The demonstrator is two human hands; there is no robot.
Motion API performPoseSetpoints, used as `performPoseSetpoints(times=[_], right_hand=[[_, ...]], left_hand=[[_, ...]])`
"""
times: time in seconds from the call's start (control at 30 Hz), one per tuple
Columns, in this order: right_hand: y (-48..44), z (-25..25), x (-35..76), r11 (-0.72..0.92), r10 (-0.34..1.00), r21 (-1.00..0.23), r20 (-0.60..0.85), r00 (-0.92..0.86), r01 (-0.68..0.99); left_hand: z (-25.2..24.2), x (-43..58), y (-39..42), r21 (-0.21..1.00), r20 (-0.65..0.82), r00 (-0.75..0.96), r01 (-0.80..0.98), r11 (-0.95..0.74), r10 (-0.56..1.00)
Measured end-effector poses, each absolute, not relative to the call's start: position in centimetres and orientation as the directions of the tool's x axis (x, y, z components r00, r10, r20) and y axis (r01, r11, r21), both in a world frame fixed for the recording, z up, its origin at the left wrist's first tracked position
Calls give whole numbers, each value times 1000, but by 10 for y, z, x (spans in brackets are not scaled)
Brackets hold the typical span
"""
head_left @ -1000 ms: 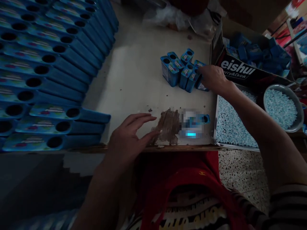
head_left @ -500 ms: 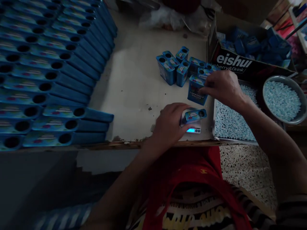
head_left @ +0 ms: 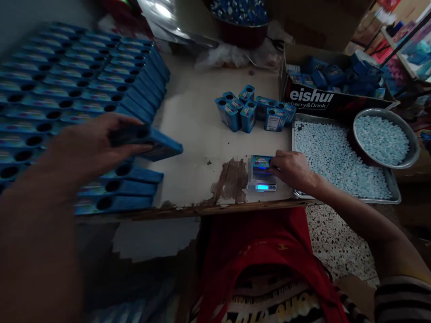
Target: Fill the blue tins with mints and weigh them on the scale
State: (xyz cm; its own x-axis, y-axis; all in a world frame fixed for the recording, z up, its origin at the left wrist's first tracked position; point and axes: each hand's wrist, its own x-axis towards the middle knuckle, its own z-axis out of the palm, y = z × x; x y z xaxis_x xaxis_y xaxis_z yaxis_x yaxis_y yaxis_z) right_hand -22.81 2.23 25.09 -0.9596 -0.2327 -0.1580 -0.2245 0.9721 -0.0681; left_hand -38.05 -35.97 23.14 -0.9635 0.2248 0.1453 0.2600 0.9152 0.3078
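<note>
My left hand [head_left: 89, 146] is closed round a small blue box [head_left: 158, 144] with a round hole in its top, held just above the big stack of like boxes [head_left: 67, 98] at the left of the table. My right hand [head_left: 291, 168] grips another blue box [head_left: 261, 163] that sits on a small digital scale [head_left: 262, 185] with a lit blue display near the table's front edge. A cluster of several upright blue boxes [head_left: 249, 112] stands behind the scale.
A metal tray [head_left: 387, 197] of pale blue pellets lies at the right, with a round metal bowl [head_left: 384, 139] of pellets on it. A cardboard carton [head_left: 336, 103] holds more blue boxes. Plastic wrap and a dark bowl sit at the back.
My left hand lifted a box off the scale and carried it left to the stack. My right hand brought a box from the cluster down onto the scale.
</note>
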Motion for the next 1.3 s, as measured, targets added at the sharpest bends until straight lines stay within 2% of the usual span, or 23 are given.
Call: performPoseSetpoints(times=[0.1, 0.17, 0.2, 0.23, 0.3, 0.37, 0.4, 0.47, 0.57, 0.67, 0.73, 0.77, 0.83, 0.87, 0.93, 1.0, 1.07, 1.1, 1.2, 1.3], right_hand=[[36, 250, -228, 963, -196, -206, -79, -977, -177], [64, 251, -230, 959, -90, -269, 11, -996, -90], [83, 251, -230, 966, -27, -256, 46, -999, -38], [105, 250, -228, 978, 30, -210, 62, -998, 17], [150, 245, -221, 994, 108, -29, 15, -994, 108], [187, 233, -207, 973, 188, 163, -162, -969, 161], [200, 225, -198, 964, 198, 220, -223, -955, 148], [214, 207, -182, 955, 179, 278, -258, -949, 105], [215, 185, -167, 971, 101, 235, -231, -968, 45], [216, 180, -166, 996, 87, 43, -220, -972, 80], [222, 183, -172, 951, 213, -200, -123, -969, 234], [226, 186, -176, 861, 314, -396, -80, -946, 319], [234, 191, -187, 532, 469, -761, -98, -878, 370], [236, 191, -192, 352, 488, -870, -144, -861, 345], [233, 187, -202, 4, 443, -960, -248, -861, 279], [223, 178, -208, -357, 378, -910, -348, -858, 212], [209, 167, -210, -710, 312, -694, -457, -833, 115], [202, 163, -211, -817, 273, -572, -500, -822, 77], [188, 160, -208, -962, 149, -274, -531, -835, 3], [180, 172, -209, -992, 84, -126, -487, -869, -25]], left_hand=[[221, -397, -390, 308, -36, -967, 229, 924, 252], [209, -404, -405, 348, -94, -951, 247, 904, 296], [201, -408, -412, 372, -93, -942, 267, 889, 322], [193, -410, -418, 389, -81, -934, 291, 874, 347], [181, -414, -427, 400, -54, -928, 319, 859, 369], [174, -411, -429, 374, -53, -930, 320, 871, 364], [174, -406, -426, 345, -41, -933, 323, 881, 358], [178, -391, -413, 275, 48, -933, 357, 893, 358], [189, -363, -382, 213, 227, -881, 461, 862, 415], [194, -342, -351, 216, 311, -824, 547, 809, 475], [195, -333, -334, 219, 343, -796, 584, 782, 499], [195, -329, -326, 220, 365, -787, 592, 775, 497], [197, -322, -312, 229, 413, -776, 595, 771, 476], [198, -319, -304, 240, 434, -771, 598, 765, 466], [202, -312, -289, 269, 454, -762, 611, 745, 461], [206, -305, -276, 304, 437, -766, 620, 723, 472], [207, -299, -264, 350, 401, -783, 610, 711, 475], [207, -296, -259, 376, 382, -791, 606, 701, 478], [203, -288, -248, 467, 314, -799, 601, 649, 514], [194, -284, -237, 559, 264, -805, 577, 596, 531]])
